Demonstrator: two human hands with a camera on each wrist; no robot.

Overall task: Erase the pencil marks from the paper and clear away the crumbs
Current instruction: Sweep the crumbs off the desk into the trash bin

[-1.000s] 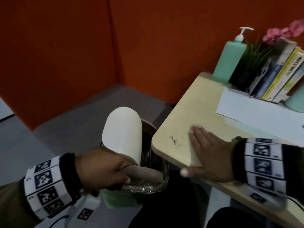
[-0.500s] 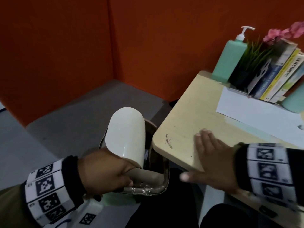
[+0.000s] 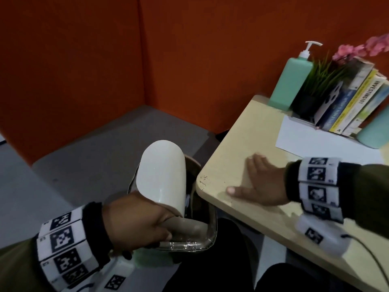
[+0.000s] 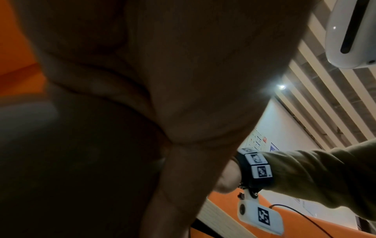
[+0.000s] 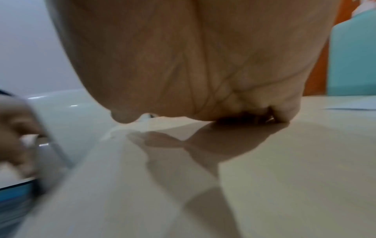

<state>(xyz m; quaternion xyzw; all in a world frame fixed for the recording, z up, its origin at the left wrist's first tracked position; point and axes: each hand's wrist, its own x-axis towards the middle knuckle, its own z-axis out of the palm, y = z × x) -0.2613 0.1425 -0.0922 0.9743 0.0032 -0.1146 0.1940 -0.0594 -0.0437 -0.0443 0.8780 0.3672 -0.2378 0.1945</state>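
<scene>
Head view, lower centre: left hand point(image 3: 139, 222) grips the lidded bin point(image 3: 189, 234) under the desk corner point(image 3: 212, 186), probably to catch crumbs point(image 3: 203, 180); right hand point(image 3: 259, 186), fingers flat, sweeps beside them. Paper point(image 3: 315, 140) lies upper right.

We see the worktop point(image 3: 242, 144) on the right, and the bin point(image 3: 208, 228) sits lower down, just off its rounded near-left corner. Our left hand point(image 3: 136, 222) holds the bin at its near rim, with the raised lid point(image 3: 162, 175) standing up behind it. A few crumbs point(image 3: 203, 181) lie at the worktop's corner, just left of our right hand point(image 3: 259, 186), which rests flat on the surface. The paper point(image 3: 315, 140) lies farther back, and behind it the pump bottle point(image 3: 288, 85), plant point(image 3: 322, 81) and books point(image 3: 353, 102) line the wall.
</scene>
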